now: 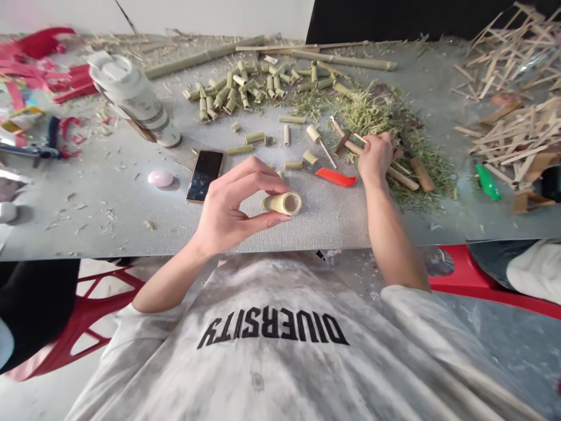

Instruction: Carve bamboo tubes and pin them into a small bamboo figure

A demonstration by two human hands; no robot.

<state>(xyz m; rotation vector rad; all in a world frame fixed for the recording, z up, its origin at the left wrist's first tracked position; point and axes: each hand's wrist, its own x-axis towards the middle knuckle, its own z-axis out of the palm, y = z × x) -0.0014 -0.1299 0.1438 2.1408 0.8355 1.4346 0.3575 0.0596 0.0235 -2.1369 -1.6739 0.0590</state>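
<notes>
Between the thumb and fingers of my left hand (239,202) is a short bamboo tube (280,203), its open end turned to the right. My right hand (379,153) is closed at the edge of a heap of green bamboo shavings (368,111), with a thin wooden stick (360,138) in its fingers. Under that hand lies a longer wooden rod (403,178) with a pointed tip and a brown crosspiece. Nearer the middle are a red-handled knife (336,177) and a bamboo piece on a stick (314,133).
Cut bamboo pieces (232,88) are heaped at the back, before long bamboo poles (205,58). Left stand a white tumbler (131,96), a phone (205,174) and a pink oval object (160,178). Right are wood strips (521,137) and a green object (487,182).
</notes>
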